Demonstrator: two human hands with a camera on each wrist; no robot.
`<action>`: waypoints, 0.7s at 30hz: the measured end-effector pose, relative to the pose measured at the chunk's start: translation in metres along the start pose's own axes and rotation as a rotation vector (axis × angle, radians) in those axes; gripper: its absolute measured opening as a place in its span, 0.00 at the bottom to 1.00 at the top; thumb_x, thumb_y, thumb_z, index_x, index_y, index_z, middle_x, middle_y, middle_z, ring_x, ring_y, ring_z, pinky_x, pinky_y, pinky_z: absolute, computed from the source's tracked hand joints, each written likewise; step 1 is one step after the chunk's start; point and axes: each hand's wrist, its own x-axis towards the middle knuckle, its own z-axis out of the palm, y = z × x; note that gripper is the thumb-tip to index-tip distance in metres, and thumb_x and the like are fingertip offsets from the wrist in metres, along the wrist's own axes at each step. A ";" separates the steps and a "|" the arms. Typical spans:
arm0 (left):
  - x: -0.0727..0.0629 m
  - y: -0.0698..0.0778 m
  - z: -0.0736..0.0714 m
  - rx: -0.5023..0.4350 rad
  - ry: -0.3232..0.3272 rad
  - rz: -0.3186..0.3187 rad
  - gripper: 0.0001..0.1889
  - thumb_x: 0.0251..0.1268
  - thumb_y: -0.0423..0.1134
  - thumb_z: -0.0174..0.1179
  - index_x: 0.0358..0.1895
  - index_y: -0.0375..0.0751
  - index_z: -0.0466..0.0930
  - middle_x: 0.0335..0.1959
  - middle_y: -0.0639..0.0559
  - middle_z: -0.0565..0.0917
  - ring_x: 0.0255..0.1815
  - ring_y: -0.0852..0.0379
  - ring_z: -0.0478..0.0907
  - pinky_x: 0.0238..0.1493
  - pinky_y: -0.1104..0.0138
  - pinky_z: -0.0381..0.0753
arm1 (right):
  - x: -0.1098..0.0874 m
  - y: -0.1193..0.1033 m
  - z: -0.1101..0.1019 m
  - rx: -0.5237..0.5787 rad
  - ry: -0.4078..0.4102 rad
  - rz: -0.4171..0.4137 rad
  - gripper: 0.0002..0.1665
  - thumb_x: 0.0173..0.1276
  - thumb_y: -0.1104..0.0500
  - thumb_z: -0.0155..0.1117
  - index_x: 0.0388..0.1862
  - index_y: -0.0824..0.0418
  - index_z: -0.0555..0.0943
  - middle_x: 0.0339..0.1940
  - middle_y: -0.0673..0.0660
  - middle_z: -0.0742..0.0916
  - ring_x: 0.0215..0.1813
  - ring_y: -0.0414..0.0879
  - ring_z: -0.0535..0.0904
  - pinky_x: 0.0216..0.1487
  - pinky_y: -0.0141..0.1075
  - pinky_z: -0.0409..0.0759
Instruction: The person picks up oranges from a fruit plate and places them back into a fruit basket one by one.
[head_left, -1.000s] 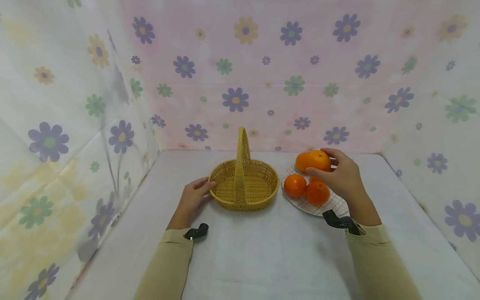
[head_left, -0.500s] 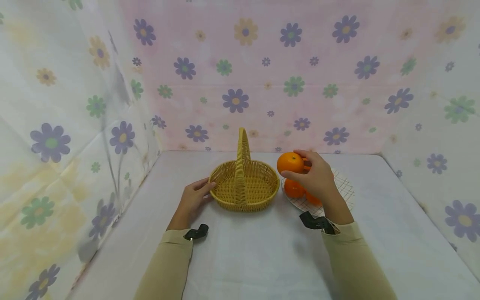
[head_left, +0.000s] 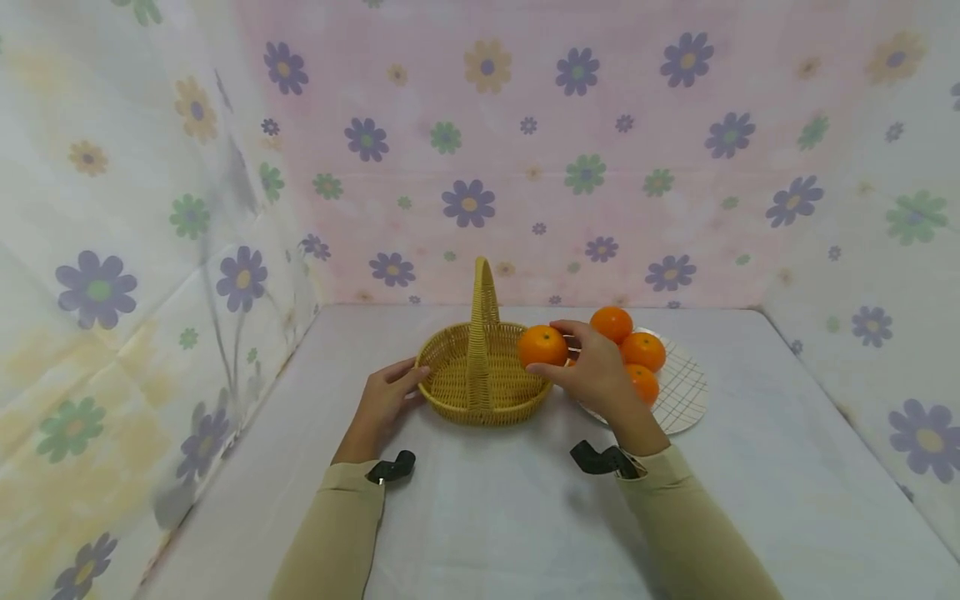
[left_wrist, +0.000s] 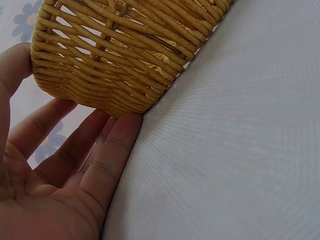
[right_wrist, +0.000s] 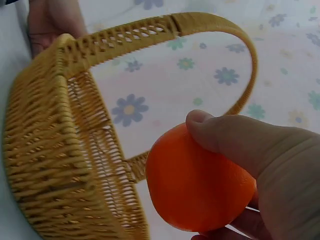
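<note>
A yellow wicker basket (head_left: 448, 408) with a tall arched handle stands on the table, and nothing lies in the part of it that shows. My left hand (head_left: 386, 404) holds its left end, thumb at the rim and fingers against the woven outer side (left_wrist: 115, 60). Between the thumb and fingers of my right hand (head_left: 600, 375) is an orange (head_left: 543, 346), held over the basket's right rim. In the right wrist view the thumb presses on the orange (right_wrist: 195, 180), while the fingers behind it are mostly hidden.
Right of the basket, a round plate (head_left: 684, 392) with a checked pattern bears several more oranges (head_left: 643, 352), partly covered by my right hand. White cloth (head_left: 480, 517) covers the table. Flower-printed cloth walls (head_left: 525, 208) enclose the back and sides.
My right hand has carried the orange leftward from above the plate to the basket's right rim. The other oranges have come into fuller view. My left hand and the basket have stayed put.
</note>
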 end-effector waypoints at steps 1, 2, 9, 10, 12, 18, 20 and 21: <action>0.000 0.000 0.000 0.001 0.000 0.001 0.31 0.70 0.53 0.68 0.71 0.44 0.76 0.68 0.47 0.79 0.65 0.49 0.81 0.59 0.63 0.87 | 0.000 0.000 0.004 -0.003 -0.008 -0.016 0.52 0.54 0.34 0.82 0.73 0.53 0.73 0.67 0.56 0.82 0.65 0.56 0.82 0.64 0.53 0.84; 0.000 0.000 -0.001 0.002 -0.001 0.002 0.31 0.70 0.53 0.67 0.71 0.44 0.76 0.68 0.47 0.79 0.65 0.49 0.81 0.59 0.62 0.87 | 0.000 0.000 0.008 -0.019 -0.009 -0.028 0.51 0.54 0.35 0.82 0.71 0.53 0.74 0.66 0.56 0.83 0.64 0.55 0.82 0.64 0.52 0.85; 0.000 0.000 -0.001 0.004 0.003 -0.008 0.29 0.70 0.53 0.68 0.70 0.44 0.77 0.67 0.48 0.80 0.64 0.50 0.82 0.59 0.61 0.87 | 0.001 0.006 0.030 -0.136 -0.032 -0.079 0.46 0.52 0.36 0.83 0.66 0.54 0.79 0.61 0.53 0.86 0.59 0.51 0.83 0.60 0.49 0.85; 0.000 0.000 -0.001 0.006 0.001 -0.007 0.29 0.70 0.53 0.68 0.69 0.45 0.77 0.67 0.48 0.80 0.64 0.50 0.82 0.59 0.62 0.87 | 0.001 0.007 0.032 -0.139 -0.036 -0.077 0.46 0.52 0.36 0.83 0.66 0.53 0.79 0.61 0.53 0.86 0.59 0.51 0.82 0.62 0.50 0.85; 0.000 0.000 -0.001 0.001 -0.003 -0.005 0.29 0.69 0.54 0.68 0.69 0.45 0.78 0.66 0.49 0.81 0.63 0.50 0.82 0.58 0.62 0.87 | 0.001 0.008 0.036 -0.144 -0.051 -0.070 0.46 0.53 0.37 0.83 0.67 0.53 0.79 0.62 0.54 0.86 0.61 0.51 0.82 0.64 0.52 0.83; -0.001 -0.001 -0.002 0.006 -0.013 0.013 0.31 0.68 0.56 0.68 0.70 0.46 0.77 0.66 0.49 0.80 0.63 0.50 0.82 0.59 0.61 0.87 | 0.001 0.010 0.045 -0.161 -0.078 -0.060 0.47 0.53 0.37 0.83 0.69 0.55 0.78 0.63 0.55 0.86 0.60 0.52 0.82 0.65 0.52 0.83; -0.001 -0.001 -0.002 0.012 -0.013 0.013 0.32 0.68 0.57 0.68 0.70 0.46 0.77 0.66 0.49 0.80 0.63 0.51 0.82 0.59 0.61 0.87 | 0.001 0.010 0.048 -0.182 -0.070 -0.069 0.47 0.53 0.37 0.84 0.68 0.55 0.79 0.61 0.55 0.87 0.57 0.51 0.83 0.62 0.50 0.85; -0.001 -0.001 -0.002 0.012 -0.012 0.013 0.32 0.68 0.57 0.68 0.70 0.46 0.77 0.66 0.49 0.81 0.63 0.51 0.82 0.59 0.62 0.87 | 0.001 0.010 0.050 -0.194 -0.065 -0.074 0.46 0.53 0.37 0.84 0.67 0.54 0.79 0.60 0.54 0.87 0.56 0.50 0.83 0.61 0.49 0.85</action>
